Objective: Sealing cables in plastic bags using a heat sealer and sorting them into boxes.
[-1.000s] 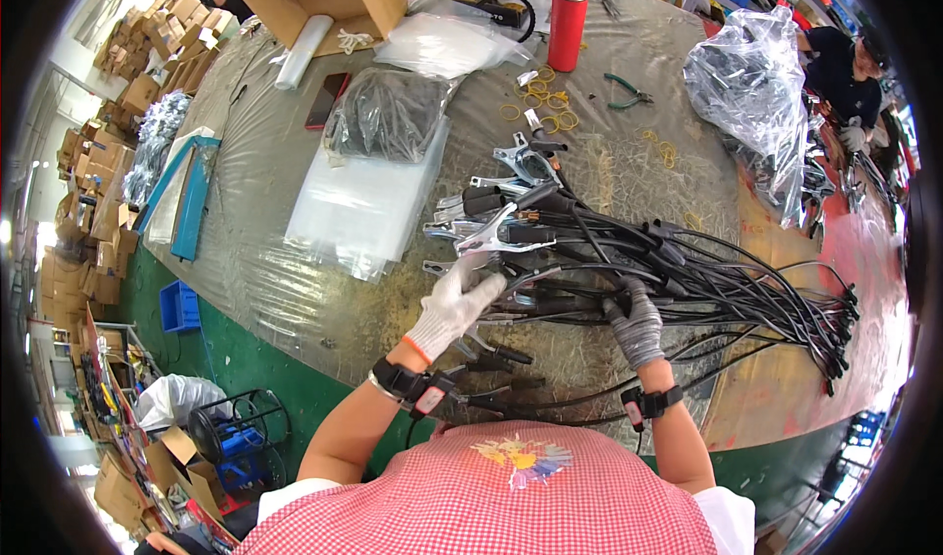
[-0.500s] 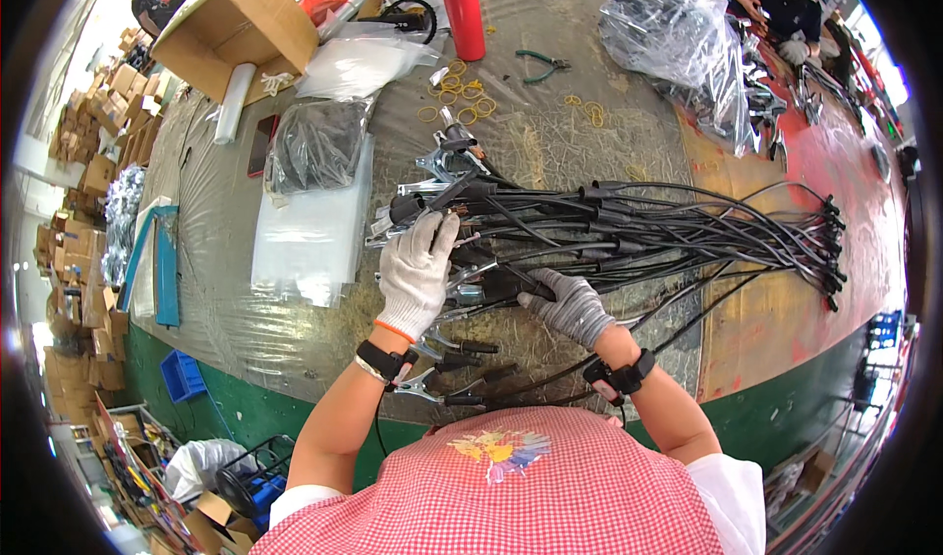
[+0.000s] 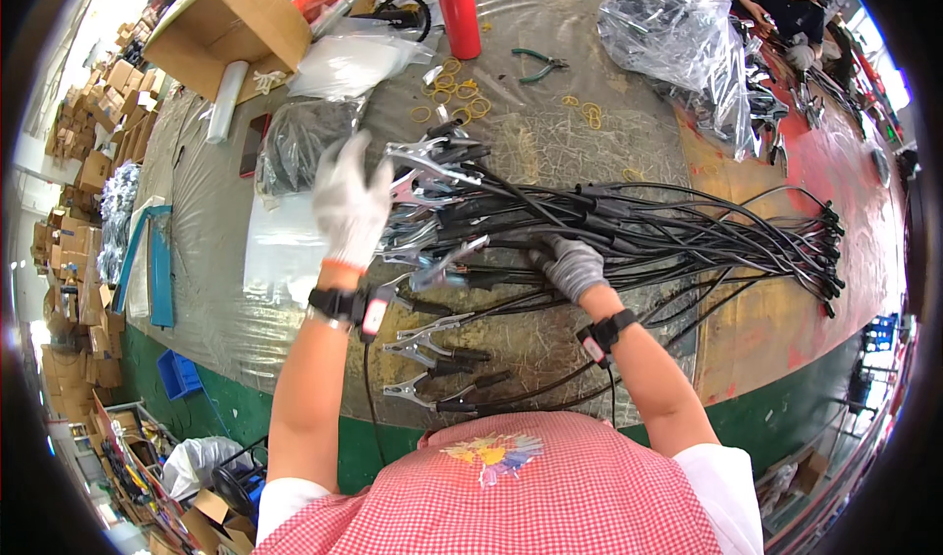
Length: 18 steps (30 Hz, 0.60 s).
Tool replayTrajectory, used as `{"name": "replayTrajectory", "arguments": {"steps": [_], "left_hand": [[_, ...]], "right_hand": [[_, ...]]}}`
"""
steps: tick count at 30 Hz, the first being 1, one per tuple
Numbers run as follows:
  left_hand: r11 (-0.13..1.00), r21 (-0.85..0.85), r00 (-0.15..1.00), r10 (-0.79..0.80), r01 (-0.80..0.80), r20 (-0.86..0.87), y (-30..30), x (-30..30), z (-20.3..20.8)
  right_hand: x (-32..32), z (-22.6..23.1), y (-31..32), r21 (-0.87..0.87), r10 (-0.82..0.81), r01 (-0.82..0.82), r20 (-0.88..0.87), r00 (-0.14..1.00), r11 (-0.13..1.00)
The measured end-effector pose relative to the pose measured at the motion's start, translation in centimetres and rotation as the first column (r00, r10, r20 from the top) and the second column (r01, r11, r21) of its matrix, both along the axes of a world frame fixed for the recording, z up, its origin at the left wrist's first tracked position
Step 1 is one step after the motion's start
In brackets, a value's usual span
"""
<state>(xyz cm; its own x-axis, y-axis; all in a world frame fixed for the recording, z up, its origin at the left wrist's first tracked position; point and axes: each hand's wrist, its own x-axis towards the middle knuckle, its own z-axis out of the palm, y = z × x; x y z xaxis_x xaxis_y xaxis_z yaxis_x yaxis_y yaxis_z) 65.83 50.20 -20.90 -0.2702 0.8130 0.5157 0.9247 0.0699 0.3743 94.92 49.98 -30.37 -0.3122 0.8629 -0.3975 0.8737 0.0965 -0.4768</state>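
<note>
Your left hand [image 3: 352, 203]: spread wide beside metal clamps [image 3: 429, 165].
Your right hand [image 3: 573, 268]: against black cables [image 3: 601, 211]; can't tell its grip.

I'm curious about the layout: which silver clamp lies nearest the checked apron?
The lowest silver clamp, just beyond the checked apron; the other clamps lie farther away.
</note>
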Motion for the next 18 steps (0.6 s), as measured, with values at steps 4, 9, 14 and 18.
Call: {"name": "replayTrajectory", "arguments": {"steps": [4, 9, 14, 18], "left_hand": [[0.899, -0.428, 0.974, 0.005, 0.094, 0.225, -7.9, -0.6, -4.6], [0.893, -0.449, 0.974, 0.103, 0.0, 0.204, -10.1, 2.2, -6.0], [0.789, -0.602, 0.911, 0.331, -0.124, 0.246, -8.5, 3.0, -4.3], [0.897, -0.245, 0.514, 0.024, 0.368, 0.857, -8.9, 2.5, -5.6]], "right_hand": [[0.3, -1.2, -1.4, 0.116, 0.037, -0.039, 0.021, 0.999, 0.993], [0.8, -0.7, -0.9, 0.117, 0.093, -0.096, 0.032, 0.995, 0.988], [-0.2, 1.3, -2.7, 0.135, 0.233, -0.227, -0.027, 0.972, 0.964], [0.5, 0.1, -3.6, -0.025, 0.209, -0.231, -0.345, 0.915, 0.973]]}}
